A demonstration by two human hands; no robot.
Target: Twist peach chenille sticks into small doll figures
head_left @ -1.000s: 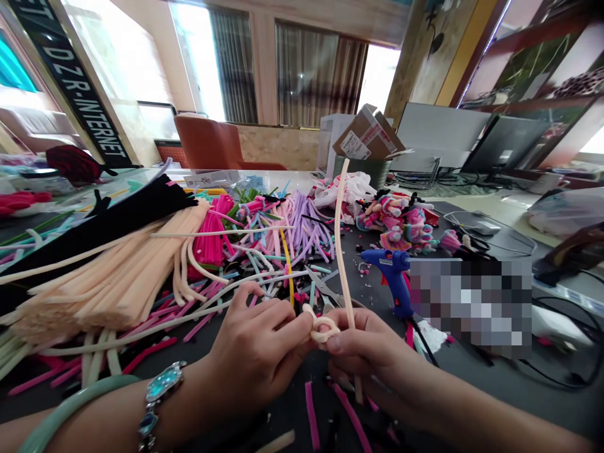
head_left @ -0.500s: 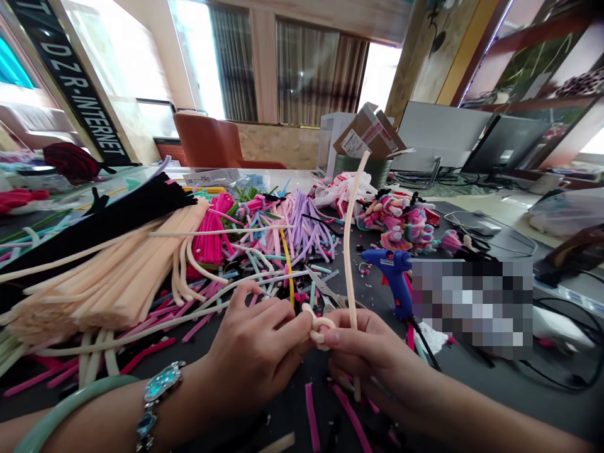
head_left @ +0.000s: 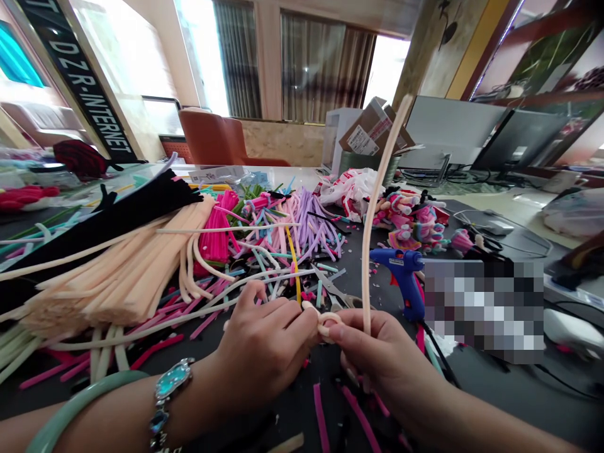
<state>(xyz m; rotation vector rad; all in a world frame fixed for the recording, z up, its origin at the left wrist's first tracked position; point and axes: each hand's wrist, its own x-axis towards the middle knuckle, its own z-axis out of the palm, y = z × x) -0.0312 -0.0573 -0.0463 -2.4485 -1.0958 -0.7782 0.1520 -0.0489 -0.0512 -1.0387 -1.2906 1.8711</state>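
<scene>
Between my two hands is a cream pipe cleaner (head_left: 370,233), coiled into a small loop (head_left: 329,324) at the fingertips. My left hand (head_left: 267,346) pinches the coiled part from the left, its index finger and thumb closed on it. From the right, my right hand (head_left: 380,352) presses its thumb against the loop. The long free length stands up out of the right hand and bends a little to the right at the top. Scissors (head_left: 333,290) lie just beyond the fingers, partly hidden.
A blue glue gun (head_left: 406,283) sits to the right. Bundles of cream pipe cleaners (head_left: 127,277), black ones (head_left: 113,220) and purple ones (head_left: 309,223) cover the left and middle. Behind are finished fuzzy pieces (head_left: 415,220) and a cardboard box (head_left: 370,129). Part of the right side is pixelated.
The free length of the pipe cleaner has tilted rightward at its top. Both hands keep their pinch on the loop, while the whole view has shifted slightly.
</scene>
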